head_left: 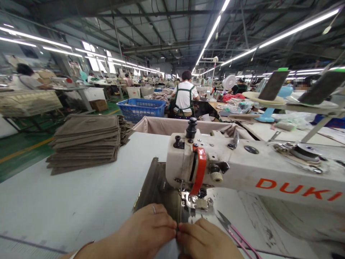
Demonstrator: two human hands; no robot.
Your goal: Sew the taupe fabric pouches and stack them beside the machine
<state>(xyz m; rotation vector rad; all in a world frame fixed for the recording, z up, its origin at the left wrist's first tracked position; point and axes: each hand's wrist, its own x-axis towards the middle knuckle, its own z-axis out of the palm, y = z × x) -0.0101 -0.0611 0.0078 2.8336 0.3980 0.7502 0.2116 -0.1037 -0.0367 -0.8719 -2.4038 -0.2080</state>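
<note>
Left hand (142, 230), right hand (205, 240) clamped together on fabric edge (179, 216), presser foot (195, 200) just ahead, open tabletop (81, 201) leftward

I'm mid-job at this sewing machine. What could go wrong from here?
The left hand and right hand are holding the brown fabric just in front of the presser foot, so a fingertip might reach the needle if the machine runs. The thread snips beside the right hand could nick a finger or the fabric.
</note>
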